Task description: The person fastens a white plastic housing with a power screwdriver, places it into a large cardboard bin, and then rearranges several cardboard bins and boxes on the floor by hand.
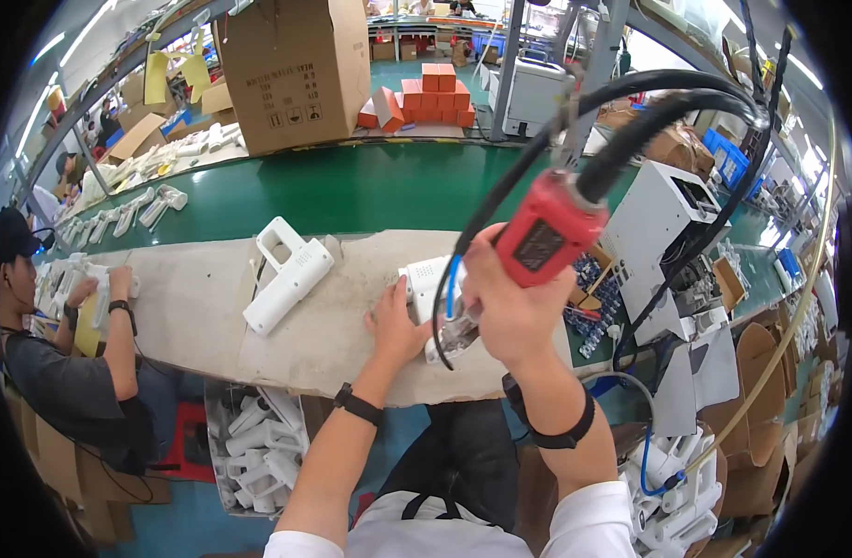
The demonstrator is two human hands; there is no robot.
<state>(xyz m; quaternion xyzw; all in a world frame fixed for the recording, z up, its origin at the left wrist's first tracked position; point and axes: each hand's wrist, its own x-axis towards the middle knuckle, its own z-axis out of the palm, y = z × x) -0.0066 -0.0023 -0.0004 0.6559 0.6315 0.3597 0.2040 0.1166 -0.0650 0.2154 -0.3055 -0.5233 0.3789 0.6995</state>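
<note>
A long counter [184,307] with a beige covering is running across the middle, and a green strip [398,181] is stretching along its far side. A co-worker [72,395] in a dark cap is working at the left end. A tall cardboard box [291,79] is standing at the strip's far edge. A red tool [548,223] is tilting above the counter (thick black cables are trailing from it), and the right hand [519,316] is wrapping its fingers round it. A white handled device [291,284] is lying well to the left. A white housing [426,277] is resting on the counter, partly hidden; the left hand [398,325] is touching its left side, but I cannot tell whether it is gripping.
</note>
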